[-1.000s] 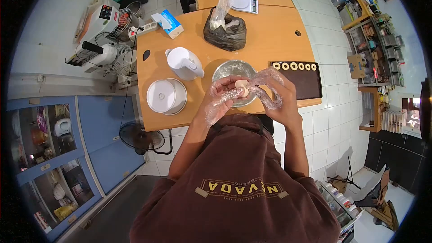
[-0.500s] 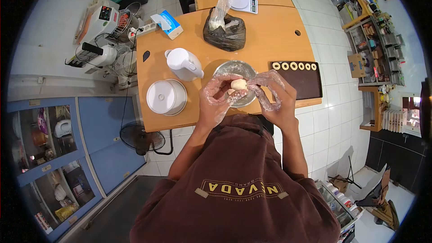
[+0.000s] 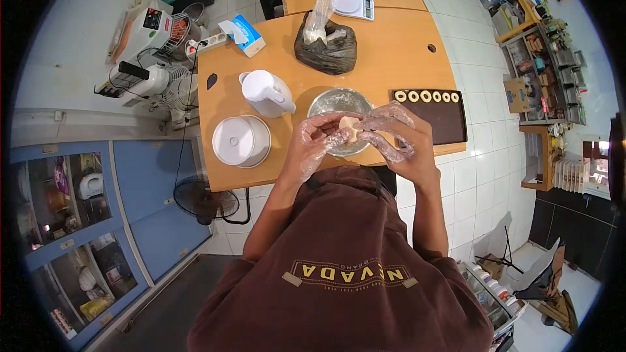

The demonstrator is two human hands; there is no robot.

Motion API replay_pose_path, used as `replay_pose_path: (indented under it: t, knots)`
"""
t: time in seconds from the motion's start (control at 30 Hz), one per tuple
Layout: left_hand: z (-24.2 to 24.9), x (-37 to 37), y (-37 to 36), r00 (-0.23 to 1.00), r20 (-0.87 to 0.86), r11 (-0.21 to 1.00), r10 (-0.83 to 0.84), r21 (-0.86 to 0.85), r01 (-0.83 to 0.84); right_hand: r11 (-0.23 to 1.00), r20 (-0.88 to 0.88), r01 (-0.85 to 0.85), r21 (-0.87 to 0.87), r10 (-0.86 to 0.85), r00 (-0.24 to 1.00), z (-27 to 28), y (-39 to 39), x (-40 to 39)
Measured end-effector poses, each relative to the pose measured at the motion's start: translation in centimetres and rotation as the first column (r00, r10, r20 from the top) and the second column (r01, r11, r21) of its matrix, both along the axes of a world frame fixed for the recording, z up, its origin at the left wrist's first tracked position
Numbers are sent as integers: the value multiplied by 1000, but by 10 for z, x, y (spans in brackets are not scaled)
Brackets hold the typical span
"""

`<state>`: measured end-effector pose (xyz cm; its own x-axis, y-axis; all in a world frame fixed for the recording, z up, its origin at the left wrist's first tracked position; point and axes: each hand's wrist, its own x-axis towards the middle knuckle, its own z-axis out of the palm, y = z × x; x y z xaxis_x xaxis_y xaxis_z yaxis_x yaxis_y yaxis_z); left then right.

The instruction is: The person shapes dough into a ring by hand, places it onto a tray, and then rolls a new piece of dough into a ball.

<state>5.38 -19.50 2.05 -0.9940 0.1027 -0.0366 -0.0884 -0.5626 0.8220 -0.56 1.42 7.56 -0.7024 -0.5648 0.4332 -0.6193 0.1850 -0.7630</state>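
A small pale piece of dough [image 3: 350,128] is pinched between my two hands, above the near part of a metal bowl [image 3: 340,99]. My left hand [image 3: 315,143] grips it from the left, fingers curled and dusted with white flour. From the right, my right hand [image 3: 399,137] holds it with thumb and fingertips, also floury. Flour coats the inside of the bowl; its near side is partly hidden by my hands. To the right lies a dark baking tray [image 3: 440,124] with a row of several dough rings [image 3: 426,96] along its far edge.
Left of the bowl stand a white pitcher [image 3: 266,93] and a white lidded tub [image 3: 240,141]. Farther back are a black plastic bag [image 3: 326,52], a tissue box [image 3: 248,36] and a white kitchen scale [image 3: 353,6]. A black fan [image 3: 205,200] is beside the table's left front corner.
The dough has turned in my fingers and now looks flatter and more upright. Both hands have shifted slightly, with my right fingers closer over the dough.
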Motion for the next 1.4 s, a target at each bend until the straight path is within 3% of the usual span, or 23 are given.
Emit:
replay_pose_path:
  t: [0.2,0.3,0.4,0.6,0.7,0.9,1.0,1.1,1.2,1.3,1.37,1.4]
  knots:
    - [9,-3,-4,999,7,980,-45,-191,46,992,-43,118,42,-116,992,-11,-6,3]
    - [9,-5,-5,998,-58,999,-31,-35,29,995,2,101,-7,-101,995,-6,-10,2]
    - [8,-4,-7,999,-30,992,-27,-128,23,995,106,63,-72,-55,993,-7,-7,1]
    - [14,-9,-4,999,3,992,-42,-121,42,999,-18,25,-22,-26,999,-10,-3,-5]
    - [23,-10,-5,998,31,979,-57,-196,62,999,-10,39,-25,-39,999,-7,-6,-5]
    - [5,-10,-9,999,12,990,-37,-136,38,991,57,116,-59,-113,992,-4,-13,-2]
    - [16,-13,-8,997,35,982,-76,-171,81,1000,-90,7,4,-7,996,-12,-3,-11]
    - [24,-14,-6,994,71,977,-80,-193,92,999,-31,15,42,-13,999,-11,-2,-12]
    - [15,-12,-6,997,56,969,-54,-238,66,998,-13,-13,55,13,1000,-11,-6,-16]
    - [2,-12,-4,991,-131,964,-18,-264,-17,993,-58,40,108,-34,998,-20,-9,-13]
    - [3,-18,11,999,-6,992,32,124,-32,987,-167,51,154,-25,986,-17,-16,-12]
    - [6,-21,15,997,59,948,41,314,-58,983,-221,56,176,-16,975,-15,-21,-11]
